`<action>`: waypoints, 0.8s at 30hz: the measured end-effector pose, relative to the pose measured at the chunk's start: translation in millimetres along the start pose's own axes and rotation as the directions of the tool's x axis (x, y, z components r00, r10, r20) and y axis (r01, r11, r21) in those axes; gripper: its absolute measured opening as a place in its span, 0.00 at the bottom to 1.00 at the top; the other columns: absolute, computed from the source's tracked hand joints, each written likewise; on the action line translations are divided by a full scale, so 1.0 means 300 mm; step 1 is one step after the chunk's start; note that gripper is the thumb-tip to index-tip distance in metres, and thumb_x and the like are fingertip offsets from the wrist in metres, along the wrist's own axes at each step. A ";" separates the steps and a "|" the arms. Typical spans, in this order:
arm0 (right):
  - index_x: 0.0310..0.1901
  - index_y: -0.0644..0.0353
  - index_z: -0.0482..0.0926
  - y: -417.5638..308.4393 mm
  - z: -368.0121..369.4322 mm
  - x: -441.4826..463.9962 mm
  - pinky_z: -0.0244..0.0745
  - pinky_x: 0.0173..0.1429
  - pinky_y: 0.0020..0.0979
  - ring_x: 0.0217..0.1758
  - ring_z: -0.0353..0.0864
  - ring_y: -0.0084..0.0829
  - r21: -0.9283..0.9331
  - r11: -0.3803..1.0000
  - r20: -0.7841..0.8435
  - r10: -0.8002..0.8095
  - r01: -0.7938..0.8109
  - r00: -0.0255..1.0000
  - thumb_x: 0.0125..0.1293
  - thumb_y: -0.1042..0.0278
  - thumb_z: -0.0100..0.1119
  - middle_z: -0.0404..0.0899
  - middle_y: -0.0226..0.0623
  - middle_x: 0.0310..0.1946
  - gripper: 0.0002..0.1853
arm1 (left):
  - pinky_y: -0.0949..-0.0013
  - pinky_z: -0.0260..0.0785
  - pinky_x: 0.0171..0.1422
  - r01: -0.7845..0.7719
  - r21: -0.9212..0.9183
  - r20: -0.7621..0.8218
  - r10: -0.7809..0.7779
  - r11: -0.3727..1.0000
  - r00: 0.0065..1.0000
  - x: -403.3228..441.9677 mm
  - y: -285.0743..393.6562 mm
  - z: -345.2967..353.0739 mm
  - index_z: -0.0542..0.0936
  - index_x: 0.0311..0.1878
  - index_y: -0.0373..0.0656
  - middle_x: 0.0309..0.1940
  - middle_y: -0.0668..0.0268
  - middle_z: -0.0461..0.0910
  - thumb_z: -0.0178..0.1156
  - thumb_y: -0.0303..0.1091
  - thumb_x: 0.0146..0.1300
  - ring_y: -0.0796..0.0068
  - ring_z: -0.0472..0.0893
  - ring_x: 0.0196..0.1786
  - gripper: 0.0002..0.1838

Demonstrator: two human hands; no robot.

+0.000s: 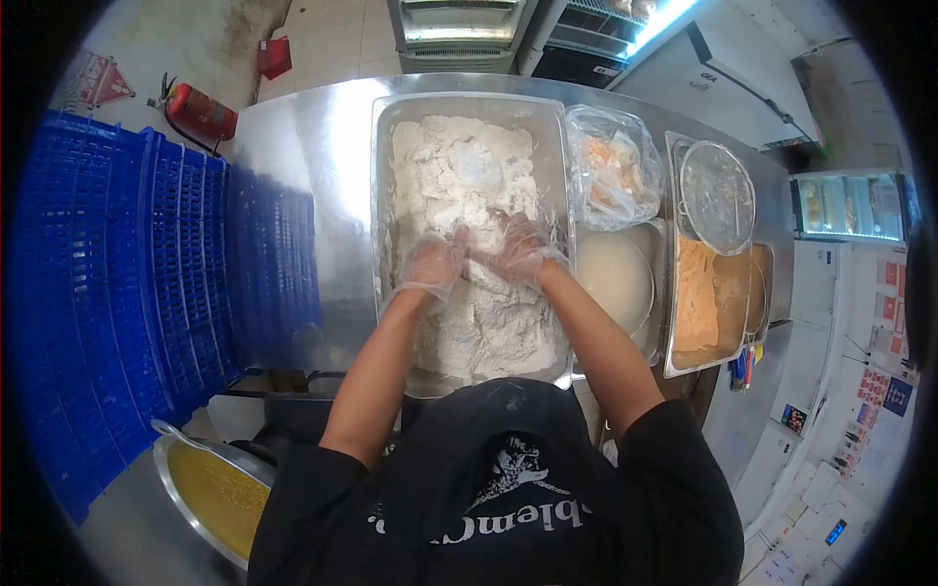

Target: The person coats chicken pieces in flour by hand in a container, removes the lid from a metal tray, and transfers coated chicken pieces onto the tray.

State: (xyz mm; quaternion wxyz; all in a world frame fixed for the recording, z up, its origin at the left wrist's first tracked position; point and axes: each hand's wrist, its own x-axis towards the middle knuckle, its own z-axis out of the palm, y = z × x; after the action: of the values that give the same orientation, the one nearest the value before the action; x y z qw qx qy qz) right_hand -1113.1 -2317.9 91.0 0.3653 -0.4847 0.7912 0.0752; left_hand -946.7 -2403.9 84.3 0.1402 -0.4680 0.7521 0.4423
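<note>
Both my hands wear clear plastic gloves and work in a deep metal pan (pixel 382 186) of white flour (pixel 479 327). My left hand (pixel 435 264) rests in the middle of the flour, fingers stretched inward and their tips partly covered. Close beside it on the right, my right hand (pixel 520 252) has its fingers apart, pressed into the flour. Between and below the hands the flour is lumpy; whether pieces of something lie under it cannot be made out. A smoother white mound (pixel 477 166) rises beyond my hands.
Right of the pan are a clear bag with orange-and-white contents (pixel 614 171), a round container of pale contents (pixel 616 278), a tray of orange powder (pixel 696 293) and a round mesh sieve (pixel 718 195). Blue crates (pixel 186 254) stand left; a bowl of yellow liquid (pixel 215 488) sits lower left.
</note>
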 end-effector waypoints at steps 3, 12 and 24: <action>0.81 0.64 0.50 0.043 0.066 0.010 0.61 0.82 0.46 0.81 0.59 0.57 0.332 0.943 0.077 -0.010 -0.017 0.997 0.64 0.24 0.59 0.58 0.67 0.76 0.59 | 0.48 0.69 0.70 -0.040 -0.103 0.080 0.049 0.994 0.996 0.015 -0.007 0.061 0.80 0.55 0.18 0.56 0.30 0.79 0.41 0.70 0.75 0.33 0.80 0.59 0.50; 0.81 0.63 0.53 0.093 0.003 -0.003 0.60 0.82 0.45 0.82 0.57 0.56 0.886 0.453 0.106 0.010 -0.099 0.994 0.68 0.36 0.60 0.56 0.64 0.78 0.51 | 0.52 0.73 0.68 0.206 -0.618 0.034 -0.236 0.759 0.971 -0.075 0.103 -0.121 0.56 0.77 0.19 0.45 0.42 0.85 0.68 0.63 0.65 0.49 0.85 0.53 0.58; 0.78 0.69 0.57 0.046 0.168 -0.205 0.61 0.81 0.43 0.77 0.67 0.55 0.364 0.931 -0.112 0.040 0.004 0.993 0.74 0.39 0.55 0.66 0.69 0.70 0.45 | 0.46 0.71 0.67 0.022 0.138 -0.099 -0.008 0.990 0.995 -0.116 -0.162 0.168 0.75 0.55 0.11 0.49 0.26 0.80 0.37 0.72 0.75 0.33 0.81 0.59 0.55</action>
State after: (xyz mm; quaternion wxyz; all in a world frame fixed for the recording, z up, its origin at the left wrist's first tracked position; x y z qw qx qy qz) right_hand -1082.9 -2243.0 91.5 0.4008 -0.4052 0.8159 -0.0976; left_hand -898.7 -2351.9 51.4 0.1385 -0.4839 0.7836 0.3642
